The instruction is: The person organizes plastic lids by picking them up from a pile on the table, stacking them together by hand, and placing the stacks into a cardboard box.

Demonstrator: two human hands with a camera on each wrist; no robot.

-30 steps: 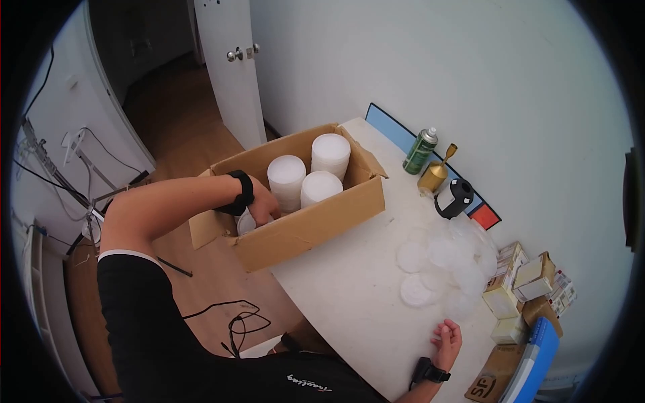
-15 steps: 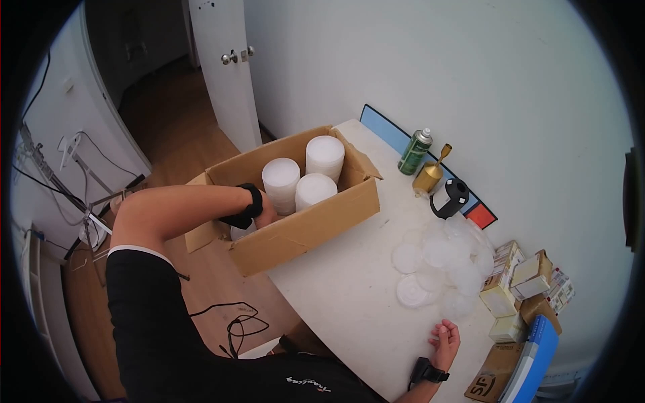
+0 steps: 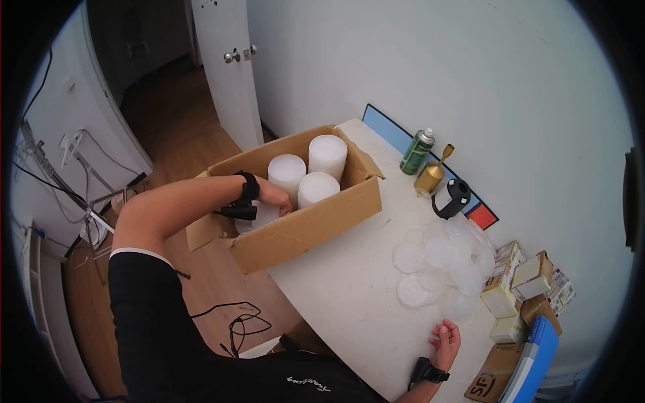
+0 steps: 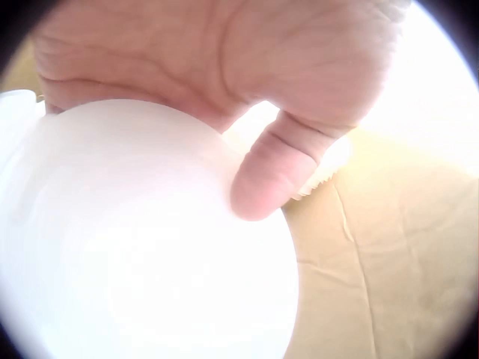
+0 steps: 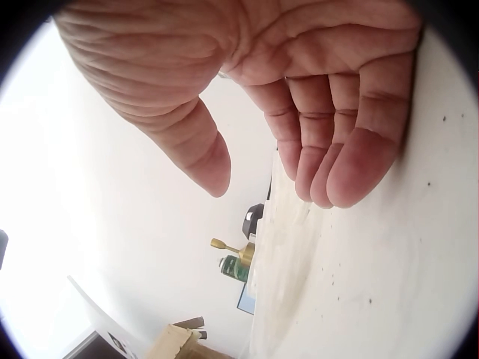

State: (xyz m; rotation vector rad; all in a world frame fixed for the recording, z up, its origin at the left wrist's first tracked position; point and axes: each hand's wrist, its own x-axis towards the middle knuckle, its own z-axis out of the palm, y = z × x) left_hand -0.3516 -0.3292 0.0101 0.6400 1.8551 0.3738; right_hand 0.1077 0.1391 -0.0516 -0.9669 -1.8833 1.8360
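Note:
Inside the cardboard box (image 3: 309, 232), my left hand (image 3: 274, 195) is beside three upright stacks of round white containers (image 3: 287, 172). It grips a white round item (image 4: 150, 247), which looks like another stack; in the left wrist view the thumb lies against its side while the other fingers are hidden behind it. Part of this white item shows below the wrist in the head view. My right hand (image 3: 445, 344) rests on the white table near the translucent round lids (image 3: 450, 262), holding nothing. In the right wrist view its fingers are loosely bent, with the thumb apart.
Along the wall stand a green spray can (image 3: 417, 152), a gold bottle (image 3: 431, 176) and a black-and-white container (image 3: 451, 199). Small boxes (image 3: 533, 277) and a blue-and-white item (image 3: 535, 359) lie at the right. An open door (image 3: 228, 74) is behind the box.
My left hand first went deeper into the box, then came up a little and shifted right, with more white surface showing beneath the wrist. My right hand has stayed in place.

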